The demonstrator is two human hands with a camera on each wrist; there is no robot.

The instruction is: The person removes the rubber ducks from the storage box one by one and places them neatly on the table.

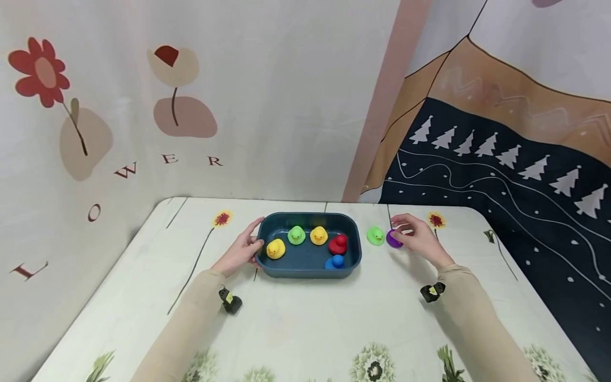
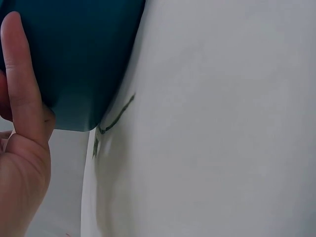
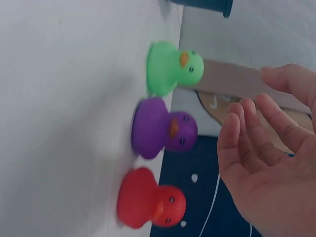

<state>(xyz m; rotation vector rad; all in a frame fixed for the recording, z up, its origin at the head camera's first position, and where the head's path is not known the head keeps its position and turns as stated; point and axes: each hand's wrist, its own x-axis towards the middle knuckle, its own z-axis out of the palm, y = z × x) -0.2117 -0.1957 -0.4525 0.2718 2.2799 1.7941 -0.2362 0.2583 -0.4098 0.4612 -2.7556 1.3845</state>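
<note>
Tray: dark teal, rounded-rectangle plastic tray (image 1: 300, 260) is standing on the table; smooth walls, slightly glossy, with a thin lip running round the rim.
Left hand: left hand (image 1: 238, 249) is grasping the tray at its left end, thumb lying at the rim; one straight finger is pressing along the smooth outer wall in the left wrist view.
Tray contents: five rubbery-looking toy ducks with round heads are sitting apart or close together: yellow duck (image 1: 275, 249) at the left, light green duck (image 1: 296, 235) and second yellow duck (image 1: 319, 235) along the far side, red duck (image 1: 338, 244) at the right, blue duck (image 1: 335, 262) just nearer than the red one.
Ducks outside: matte, rounded, flat-based; bright green duck (image 1: 375, 236), purple duck (image 3: 160, 129) and bright red duck (image 3: 150, 198) are standing in a row right of the tray, close beside one another.
Right hand: right hand (image 1: 420, 239) is hovering by the purple duck, holding nothing; fingers are bending loosely, thumb standing apart, a gap showing between fingertips and ducks in the right wrist view.
Sleeves: plain beige fabric sleeves (image 1: 183, 307) are covering both forearms; small black cameras (image 1: 231, 301) are sitting at the wrists.
Table: pale, flower-printed table surface (image 1: 305, 318) is lying under everything.
Backdrop: whitish printed cloth (image 1: 286, 106) is hanging behind.
</note>
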